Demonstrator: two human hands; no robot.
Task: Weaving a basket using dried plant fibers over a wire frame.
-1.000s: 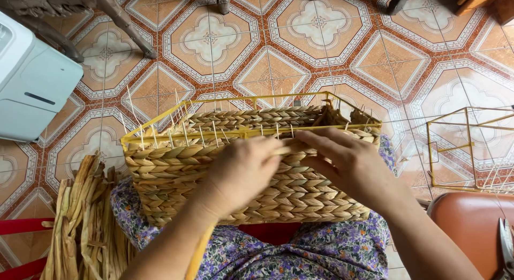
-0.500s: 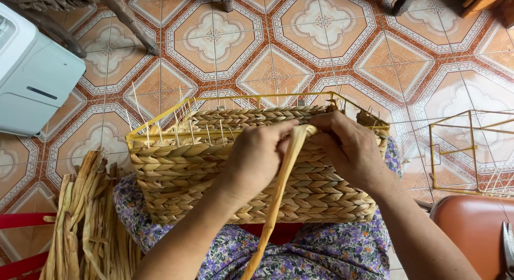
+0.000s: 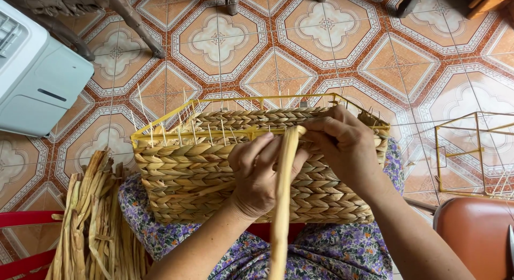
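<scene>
The tiled floor [image 3: 278, 49] is being looked down on, with one white appliance [image 3: 37, 76] standing at the left. One woven basket [image 3: 214, 167] is being held on the lap, its yellow wire frame [image 3: 176, 131] showing along the rim. One bare wire frame [image 3: 471, 151] is standing at the right, and one bundle of dried strands [image 3: 91, 232] is lying at the left. A weaving pass at the rim is judged to be in hand: one flat strand [image 3: 282, 205] is being led up the near wall to the rim. The left hand [image 3: 259, 175] is being curled about that strand, fingers closed on it. The right hand [image 3: 348, 146] is being pinched shut on the strand's top end at the rim. Next, the end is probably being tucked between the thin upright spokes [image 3: 214, 131], which is calling for a tight pull. Two hands are being counted.
</scene>
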